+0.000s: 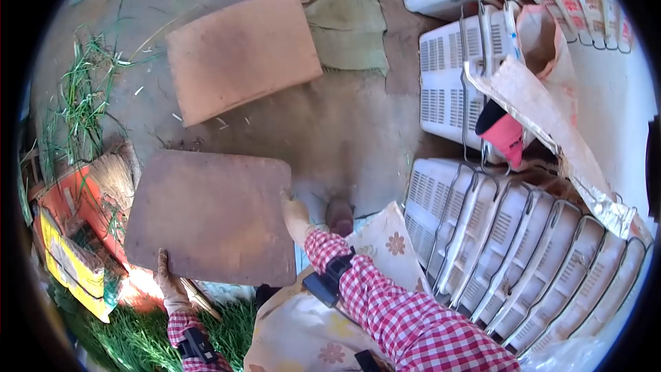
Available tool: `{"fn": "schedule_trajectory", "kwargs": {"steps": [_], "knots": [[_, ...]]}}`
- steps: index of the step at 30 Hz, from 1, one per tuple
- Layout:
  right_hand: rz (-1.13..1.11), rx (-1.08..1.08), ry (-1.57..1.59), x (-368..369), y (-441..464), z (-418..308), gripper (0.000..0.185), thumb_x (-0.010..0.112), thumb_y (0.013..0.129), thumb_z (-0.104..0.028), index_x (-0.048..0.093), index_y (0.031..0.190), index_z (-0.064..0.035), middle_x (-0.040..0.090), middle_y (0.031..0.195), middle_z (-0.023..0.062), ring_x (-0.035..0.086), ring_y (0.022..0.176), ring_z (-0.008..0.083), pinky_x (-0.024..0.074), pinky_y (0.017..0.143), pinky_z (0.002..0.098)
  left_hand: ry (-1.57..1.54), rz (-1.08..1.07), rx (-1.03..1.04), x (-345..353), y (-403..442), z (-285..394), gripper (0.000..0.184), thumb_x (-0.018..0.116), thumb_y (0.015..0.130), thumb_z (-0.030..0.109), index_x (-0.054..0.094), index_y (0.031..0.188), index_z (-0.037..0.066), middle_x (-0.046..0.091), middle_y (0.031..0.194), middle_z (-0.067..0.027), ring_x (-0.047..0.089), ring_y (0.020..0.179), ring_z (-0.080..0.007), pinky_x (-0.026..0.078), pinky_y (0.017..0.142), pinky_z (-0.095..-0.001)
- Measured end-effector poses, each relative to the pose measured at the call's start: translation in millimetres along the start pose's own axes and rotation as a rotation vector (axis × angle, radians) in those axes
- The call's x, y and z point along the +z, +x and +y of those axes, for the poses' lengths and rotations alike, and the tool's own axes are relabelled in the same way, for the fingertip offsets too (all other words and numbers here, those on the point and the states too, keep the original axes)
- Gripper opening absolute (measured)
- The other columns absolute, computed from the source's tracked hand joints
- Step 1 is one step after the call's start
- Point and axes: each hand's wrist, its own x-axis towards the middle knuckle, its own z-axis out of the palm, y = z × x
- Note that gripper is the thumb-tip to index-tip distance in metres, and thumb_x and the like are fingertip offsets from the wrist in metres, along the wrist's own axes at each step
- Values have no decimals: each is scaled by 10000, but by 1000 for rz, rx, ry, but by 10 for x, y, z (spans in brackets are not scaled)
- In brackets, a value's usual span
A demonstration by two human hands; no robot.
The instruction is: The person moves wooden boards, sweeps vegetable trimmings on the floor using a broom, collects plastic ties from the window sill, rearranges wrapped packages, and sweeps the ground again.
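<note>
Brown board (213, 217) is grasped between the left hand (171, 289), at its lower left edge, and the right hand (296, 217), at its right edge. The left thumb lies on the broad face; the right fingers are too blurred to count, but that grip looks closed on the rim. The step in hand looks like holding or shifting the board with 2 hands, its broad face turned up towards the wearer. Whether it bears on anything underneath, I cannot tell. Moving it calls for both grips to work together, so that neither side dips, and for care around the things near its left edge.

Nearest are the checked sleeve (413, 324) of the right arm and a flowered apron (330, 331), with long green grass (138, 344) by the left wrist. A dark shoe (339, 217) shows just beyond the right hand. Left of the board sit a yellow packet (69, 265) and a straw broom (115, 182).

Farther off, 1 lighter board (241, 55) lies at a slant on the floor (385, 131), apart from the held board, with a green cloth (351, 27) beside its right end. White crates (451, 86) with wire handles line the right side, and loose grass stalks (86, 89) are scattered at the left.
</note>
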Motion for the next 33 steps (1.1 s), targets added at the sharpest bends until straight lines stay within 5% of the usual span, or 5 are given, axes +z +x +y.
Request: {"fn": "schedule_trajectory", "kwargs": {"steps": [17,19,21,29,33], "knots": [[366,-115,384,-2307,-378,1454,548,236,926,-422,375,1255,-6,459,1224,97,448,1093,197,359,916,287,262,-786,-35,2673,-1299,-160,309,526,831,96,504,1114,-28,575,1020,-77,550,901,-155,438,785,-293],[381,-205,597,-2317,-445,1269,593,228,918,-453,352,1267,10,449,1238,96,442,1099,197,346,931,279,958,-1083,1150,3004,-1027,-317,297,488,850,152,534,1097,-5,585,991,-112,559,886,-220,432,779,-325],[470,-262,616,-2351,-172,1452,609,217,918,-454,341,1267,29,439,1248,117,434,1115,222,330,950,283,800,-1143,1272,3536,-863,-514,312,460,866,217,548,1093,23,575,992,-127,542,896,-270,422,777,-346],[301,-264,1306,-2439,916,1617,666,292,865,-542,328,1287,-28,366,1311,107,397,1156,255,359,947,358,477,-1131,-14,4680,-479,-935,416,665,747,263,561,1032,-22,609,894,-103,563,815,-186,440,740,-282],[434,-233,1477,-2234,1805,1840,678,276,858,-561,317,1304,-52,345,1335,81,339,1207,257,296,995,367,433,-1096,33,4747,-15,-1435,400,623,781,301,553,1043,7,607,897,-48,552,801,-136,435,725,-262]]}}
